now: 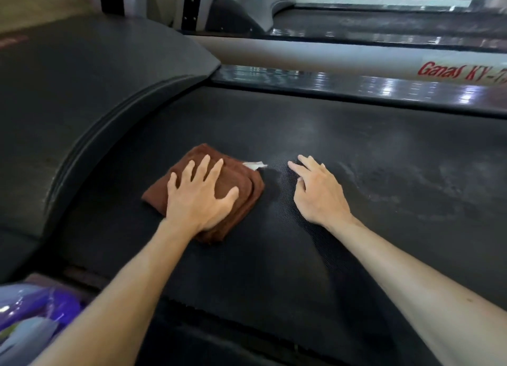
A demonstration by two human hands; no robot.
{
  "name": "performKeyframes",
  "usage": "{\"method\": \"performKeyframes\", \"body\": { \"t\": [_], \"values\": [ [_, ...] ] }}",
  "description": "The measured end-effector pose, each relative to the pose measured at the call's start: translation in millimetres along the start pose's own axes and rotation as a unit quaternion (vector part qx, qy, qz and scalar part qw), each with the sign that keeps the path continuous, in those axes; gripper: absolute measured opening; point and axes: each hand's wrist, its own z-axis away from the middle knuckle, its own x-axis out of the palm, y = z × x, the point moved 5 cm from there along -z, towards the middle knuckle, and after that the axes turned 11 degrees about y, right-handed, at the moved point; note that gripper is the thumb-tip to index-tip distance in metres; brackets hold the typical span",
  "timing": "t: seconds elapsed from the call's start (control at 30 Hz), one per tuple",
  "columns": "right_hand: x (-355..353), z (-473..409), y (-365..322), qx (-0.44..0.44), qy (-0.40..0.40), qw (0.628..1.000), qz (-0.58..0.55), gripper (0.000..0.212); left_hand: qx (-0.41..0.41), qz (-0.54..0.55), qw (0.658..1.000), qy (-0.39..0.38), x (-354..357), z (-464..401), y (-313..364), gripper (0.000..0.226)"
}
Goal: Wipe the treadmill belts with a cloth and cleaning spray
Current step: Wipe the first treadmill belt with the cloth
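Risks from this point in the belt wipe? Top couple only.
1. The left hand only presses flat on the folded brown cloth, so the cloth may slide out or unfold during a stroke.
2. The right hand rests bare on the belt beside a darker, seemingly damp patch; it might slip, or smear cleaned area.
3. Hazy streaks further right could be missed.
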Motion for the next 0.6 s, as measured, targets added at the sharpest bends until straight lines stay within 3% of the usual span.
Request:
{"method": "performKeyframes", "body": {
  "t": [0.13,0.3,0.5,0.6],
  "values": [
    [6,-1,0,-0.021,0.009,0.999,0.025,0.052,-0.013,0.000,1.000,-0.018,0,13,21,0.078],
    [10,-3,2,-0.023,-0.002,0.999,0.030,0.051,0.048,0.015,0.999,-0.018,7,-38,21,0.074],
    [13,-2,3,-0.023,-0.011,0.999,0.045,0.051,-0.083,-0.007,0.997,-0.003,1,-11,-40,0.081],
    [13,-3,1,-0.021,-0.005,0.999,0.047,0.051,-0.065,-0.004,0.998,0.012,0,24,-7,0.085]
  ]
}}
